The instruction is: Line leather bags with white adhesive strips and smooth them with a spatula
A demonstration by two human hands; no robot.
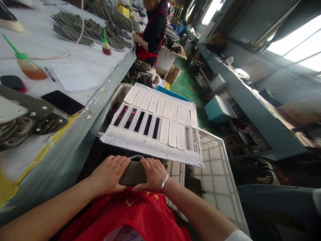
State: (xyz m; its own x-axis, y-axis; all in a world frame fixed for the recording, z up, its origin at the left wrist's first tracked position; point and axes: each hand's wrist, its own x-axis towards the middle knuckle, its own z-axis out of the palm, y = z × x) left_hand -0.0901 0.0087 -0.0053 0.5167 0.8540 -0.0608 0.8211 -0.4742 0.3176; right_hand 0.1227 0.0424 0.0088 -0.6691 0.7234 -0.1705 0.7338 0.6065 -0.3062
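Observation:
Close to my red apron, a dark grey flat piece (pixel 133 173) is held between my two hands. My left hand (pixel 110 174) is closed on its left side, fingers on top and thumb below. Around the right side are the fingers of my right hand (pixel 155 174), with a silver bracelet at the wrist. A small curved rim shows just beyond the piece. Farther forward lies a white slotted board (pixel 150 144), with pale rounded strips (pixel 164 132) over many slots; several slots at the left and a few at the right are uncovered.
On the left table (pixel 100 75) are a phone (pixel 62 102), glue bottles (pixel 31 67), paper (pixel 74 77) and stacked grey pieces (pixel 75 28). A person (pixel 151 36) in a red apron stands ahead. A white crate (pixel 220 167) is at the right.

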